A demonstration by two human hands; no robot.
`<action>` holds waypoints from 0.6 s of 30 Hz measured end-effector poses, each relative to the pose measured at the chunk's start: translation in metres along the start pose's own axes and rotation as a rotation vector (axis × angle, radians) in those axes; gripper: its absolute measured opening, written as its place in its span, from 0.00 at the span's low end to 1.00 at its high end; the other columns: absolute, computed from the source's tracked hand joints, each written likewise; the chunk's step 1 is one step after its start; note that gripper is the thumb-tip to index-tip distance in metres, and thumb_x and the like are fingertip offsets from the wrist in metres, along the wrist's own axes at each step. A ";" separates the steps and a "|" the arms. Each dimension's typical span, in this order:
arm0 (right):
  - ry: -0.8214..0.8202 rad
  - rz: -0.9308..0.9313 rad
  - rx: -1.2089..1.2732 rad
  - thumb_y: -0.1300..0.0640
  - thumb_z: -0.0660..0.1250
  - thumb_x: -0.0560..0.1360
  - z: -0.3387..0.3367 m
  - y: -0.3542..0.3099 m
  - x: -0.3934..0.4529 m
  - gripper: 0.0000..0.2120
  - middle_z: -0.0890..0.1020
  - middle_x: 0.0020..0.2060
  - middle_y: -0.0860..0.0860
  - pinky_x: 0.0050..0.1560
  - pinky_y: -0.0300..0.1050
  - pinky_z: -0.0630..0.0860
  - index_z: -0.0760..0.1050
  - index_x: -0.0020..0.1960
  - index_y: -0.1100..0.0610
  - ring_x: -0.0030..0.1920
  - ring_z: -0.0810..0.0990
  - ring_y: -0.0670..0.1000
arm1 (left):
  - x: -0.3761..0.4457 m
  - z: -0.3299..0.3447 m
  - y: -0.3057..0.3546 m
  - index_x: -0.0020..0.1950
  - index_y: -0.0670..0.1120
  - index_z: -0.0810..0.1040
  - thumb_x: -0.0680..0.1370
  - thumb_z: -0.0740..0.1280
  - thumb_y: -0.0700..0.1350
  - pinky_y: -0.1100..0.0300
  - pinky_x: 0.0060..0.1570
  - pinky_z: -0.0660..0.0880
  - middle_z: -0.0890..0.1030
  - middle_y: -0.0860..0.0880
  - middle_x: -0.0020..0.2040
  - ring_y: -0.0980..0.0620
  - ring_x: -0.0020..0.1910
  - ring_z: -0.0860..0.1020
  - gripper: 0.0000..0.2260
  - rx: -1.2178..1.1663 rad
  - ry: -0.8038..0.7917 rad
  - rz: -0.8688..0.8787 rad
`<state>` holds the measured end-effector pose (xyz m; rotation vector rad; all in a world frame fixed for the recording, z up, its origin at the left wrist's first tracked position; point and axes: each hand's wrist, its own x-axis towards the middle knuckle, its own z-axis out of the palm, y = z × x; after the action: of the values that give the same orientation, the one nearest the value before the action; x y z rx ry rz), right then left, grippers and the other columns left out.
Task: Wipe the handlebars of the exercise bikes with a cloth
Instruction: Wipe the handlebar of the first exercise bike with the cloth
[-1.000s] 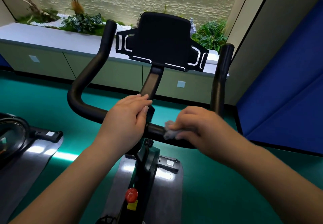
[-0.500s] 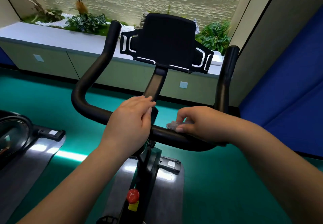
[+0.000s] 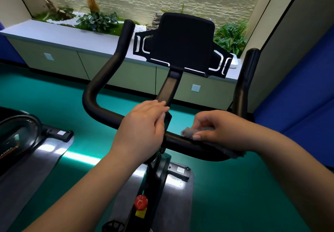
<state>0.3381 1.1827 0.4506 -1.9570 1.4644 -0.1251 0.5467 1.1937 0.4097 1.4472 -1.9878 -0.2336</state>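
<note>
My left hand (image 3: pixel 142 128) curls over the centre of the black handlebar (image 3: pixel 101 112), fingers pressed together and wrapped beside the stem of the tablet holder (image 3: pixel 182 41). My right hand (image 3: pixel 218 128), at three o'clock from the left, pins the grey cloth (image 3: pixel 188 132) to the bar's right-hand stretch, fingers bent over the cloth and thumb flat along its near edge; one end shows by the thumb tip, another past the wrist. A red knob (image 3: pixel 141 202) sits at six o'clock on the frame.
</note>
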 end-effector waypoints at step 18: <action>0.784 -0.422 0.247 0.58 0.74 0.68 0.067 0.001 -0.067 0.08 0.79 0.43 0.46 0.47 0.36 0.74 0.81 0.48 0.54 0.46 0.79 0.46 | 0.001 -0.001 -0.003 0.58 0.48 0.81 0.76 0.59 0.44 0.57 0.66 0.68 0.81 0.53 0.58 0.53 0.62 0.75 0.15 0.020 -0.003 -0.002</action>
<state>0.3439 1.2722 0.4194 -2.0694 1.3436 -1.3165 0.5494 1.1917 0.4093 1.4619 -1.9963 -0.2173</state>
